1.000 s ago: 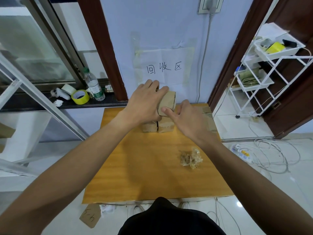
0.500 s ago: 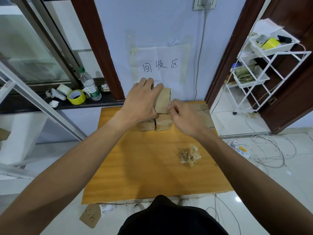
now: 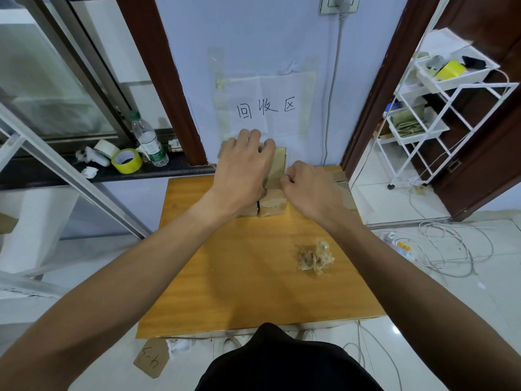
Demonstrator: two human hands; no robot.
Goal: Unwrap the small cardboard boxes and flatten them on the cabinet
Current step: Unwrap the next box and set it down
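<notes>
Small brown cardboard boxes stand stacked at the far edge of the wooden cabinet top (image 3: 248, 277). My left hand (image 3: 242, 170) grips the top box (image 3: 277, 167) from the left, fingers over its upper edge. My right hand (image 3: 307, 187) has its fingers curled and pinches at the right side of that box; what it pinches is too small to make out. A lower box (image 3: 272, 203) shows under the top one, and another is mostly hidden beneath my left wrist. Flattened cardboard (image 3: 342, 187) lies at the far right of the cabinet, partly behind my right hand.
A crumpled wad of clear tape (image 3: 315, 256) lies on the cabinet's right side. The windowsill on the left holds a yellow tape roll (image 3: 127, 160) and a water bottle (image 3: 148, 139). A white wire rack (image 3: 439, 108) stands at right, cables (image 3: 451, 249) on the floor.
My right hand went from open fingers beside the top box to a curled pinch at its right side. My left hand has kept its hold on the box.
</notes>
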